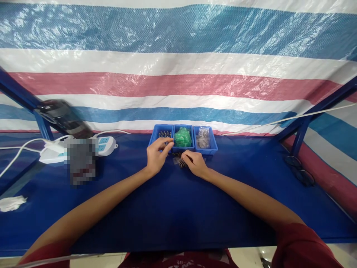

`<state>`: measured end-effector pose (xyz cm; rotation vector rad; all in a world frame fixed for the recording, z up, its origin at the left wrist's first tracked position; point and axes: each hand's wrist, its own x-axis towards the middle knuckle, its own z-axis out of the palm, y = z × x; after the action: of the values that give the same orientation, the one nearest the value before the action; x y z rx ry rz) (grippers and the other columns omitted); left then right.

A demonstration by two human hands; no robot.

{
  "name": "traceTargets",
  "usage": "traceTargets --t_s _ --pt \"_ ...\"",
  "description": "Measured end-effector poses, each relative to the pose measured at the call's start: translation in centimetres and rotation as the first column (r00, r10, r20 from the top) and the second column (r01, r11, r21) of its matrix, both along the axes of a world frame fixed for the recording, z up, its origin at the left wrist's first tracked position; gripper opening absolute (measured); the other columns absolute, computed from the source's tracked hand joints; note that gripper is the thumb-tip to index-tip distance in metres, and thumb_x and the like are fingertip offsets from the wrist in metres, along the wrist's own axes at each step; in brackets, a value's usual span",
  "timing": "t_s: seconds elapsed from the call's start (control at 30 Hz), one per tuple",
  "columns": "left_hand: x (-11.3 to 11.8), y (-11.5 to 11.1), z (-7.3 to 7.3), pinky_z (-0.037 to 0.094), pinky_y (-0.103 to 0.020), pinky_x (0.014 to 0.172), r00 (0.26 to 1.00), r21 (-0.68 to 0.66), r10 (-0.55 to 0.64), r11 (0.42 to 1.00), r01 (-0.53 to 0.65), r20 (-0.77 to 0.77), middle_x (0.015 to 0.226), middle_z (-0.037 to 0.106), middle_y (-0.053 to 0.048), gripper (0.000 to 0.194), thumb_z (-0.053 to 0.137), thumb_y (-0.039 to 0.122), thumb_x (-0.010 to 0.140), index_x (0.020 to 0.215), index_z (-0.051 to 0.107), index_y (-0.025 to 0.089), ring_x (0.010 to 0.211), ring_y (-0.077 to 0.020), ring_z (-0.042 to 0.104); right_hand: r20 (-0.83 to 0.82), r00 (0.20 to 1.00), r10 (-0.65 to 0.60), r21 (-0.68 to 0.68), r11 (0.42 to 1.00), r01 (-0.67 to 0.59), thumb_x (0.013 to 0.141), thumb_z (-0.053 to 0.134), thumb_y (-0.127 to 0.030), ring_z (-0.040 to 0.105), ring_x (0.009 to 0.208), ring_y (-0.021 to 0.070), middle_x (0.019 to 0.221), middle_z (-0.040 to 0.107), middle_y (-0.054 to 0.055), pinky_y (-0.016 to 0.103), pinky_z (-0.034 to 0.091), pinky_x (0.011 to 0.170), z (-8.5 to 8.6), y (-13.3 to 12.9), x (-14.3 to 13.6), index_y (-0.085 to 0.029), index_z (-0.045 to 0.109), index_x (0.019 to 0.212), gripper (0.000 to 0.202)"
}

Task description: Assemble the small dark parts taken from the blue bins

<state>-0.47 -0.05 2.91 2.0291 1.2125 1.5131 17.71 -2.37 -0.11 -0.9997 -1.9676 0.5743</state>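
Note:
My left hand (156, 155) is at the front of the left blue bin (152, 138), which holds small dark metallic parts (164, 134). Its thumb and index finger come together at the tips; anything between them is too small to make out. Just in front of the bins, my right hand (196, 163) is closed, fingers curled and thumb pressed in, over a small pile of dark parts (182, 163) with clear plastic around it. What its fingertips hold is hidden. A green plastic bag (182, 137) fills the middle bin (174, 144). Clear bags (203, 138) lie in the right bin (213, 143).
On the left of the blue table (173, 212) are a white power strip (107, 146) with cables, a dark bottle (65, 118) and a blurred-out object (82, 162). A crumpled white tissue (12, 203) lies far left, glasses (299, 171) far right. Striped sheeting (178, 85) hangs behind.

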Motion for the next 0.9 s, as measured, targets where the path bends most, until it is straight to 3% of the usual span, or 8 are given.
traceTargets --t_s 0.23,0.3,0.37,0.47,0.57,0.8,0.9 --pt "-2.0 2.7 3.4 0.044 -0.022 0.061 0.957 0.162 0.184 0.975 -0.149 -0.226 0.098 0.063 -0.004 0.028 0.054 0.033 0.087 0.108 0.062 0.018 0.055 -0.007 0.047 -0.004 1.0 -0.011 0.003 1.0 0.011 0.094 0.037 -0.031 0.053 0.062 0.0137 0.067 0.058 0.003 0.024 0.038 0.063 -0.2 0.1 0.0 -0.017 0.057 0.074 0.031" --pt "-2.0 2.4 3.6 0.043 -0.021 0.06 0.945 0.182 0.175 0.975 -0.127 -0.278 0.091 0.063 -0.004 0.024 0.052 0.034 0.088 0.1 0.064 0.017 0.054 -0.0075 0.047 -0.007 1.0 -0.016 0.003 1.0 0.016 0.094 0.037 -0.031 0.053 0.062 0.0138 0.067 0.058 0.003 0.024 0.038 0.063 -0.2 0.1 0.0 -0.017 0.058 0.074 0.031" --pt "-1.6 1.7 3.5 0.041 -0.021 0.059 0.908 0.158 0.086 0.987 -0.023 -0.411 0.082 0.064 -0.002 0.022 0.051 0.034 0.088 0.088 0.065 0.017 0.056 -0.0087 0.05 -0.01 1.0 -0.023 0.005 1.0 0.023 0.094 0.038 -0.031 0.053 0.062 0.0138 0.067 0.057 0.003 0.024 0.038 0.063 -0.1 0.0 0.0 -0.017 0.058 0.075 0.031" --pt "-1.1 0.9 3.1 0.039 -0.021 0.056 0.737 0.022 -0.061 0.994 0.103 -0.673 0.073 0.065 -0.001 0.018 0.055 0.033 0.085 0.08 0.065 0.02 0.061 -0.0121 0.057 -0.02 0.999 -0.05 0.014 0.999 0.05 0.093 0.037 -0.032 0.053 0.061 0.0138 0.066 0.056 0.002 0.024 0.038 0.062 0.0 0.0 0.0 -0.017 0.058 0.075 0.032" --pt "-1.2 0.7 2.5 0.039 -0.022 0.055 0.561 -0.088 -0.121 0.992 0.085 -0.819 0.071 0.066 -0.002 0.008 0.061 0.028 0.08 0.08 0.065 0.022 0.064 -0.016 0.061 -0.035 0.997 -0.072 0.019 0.997 0.073 0.093 0.037 -0.032 0.053 0.061 0.0138 0.066 0.056 0.002 0.024 0.037 0.061 0.1 -0.2 0.0 -0.017 0.058 0.076 0.031" --pt "-1.8 0.8 1.8 0.044 -0.03 0.059 0.299 -0.155 -0.149 0.988 0.005 -0.942 0.075 0.067 -0.01 0.011 0.055 0.015 0.081 0.083 0.066 0.017 0.069 -0.0255 0.065 -0.034 0.997 -0.074 0.02 0.997 0.075 0.093 0.039 -0.03 0.054 0.063 0.0141 0.067 0.058 0.003 0.024 0.039 0.062 0.2 -0.1 -0.1 -0.016 0.059 0.074 0.03" --pt "-1.4 0.4 1.8 0.046 -0.032 0.06 0.265 -0.15 -0.142 0.989 -0.01 -0.954 0.074 0.066 -0.013 0.016 0.05 0.013 0.084 0.08 0.065 0.014 0.07 -0.0268 0.065 -0.052 0.995 -0.087 0.05 0.995 0.089 0.093 0.038 -0.03 0.055 0.061 0.0141 0.066 0.059 0.003 0.025 0.04 0.061 0.3 0.0 0.0 -0.016 0.06 0.075 0.031"
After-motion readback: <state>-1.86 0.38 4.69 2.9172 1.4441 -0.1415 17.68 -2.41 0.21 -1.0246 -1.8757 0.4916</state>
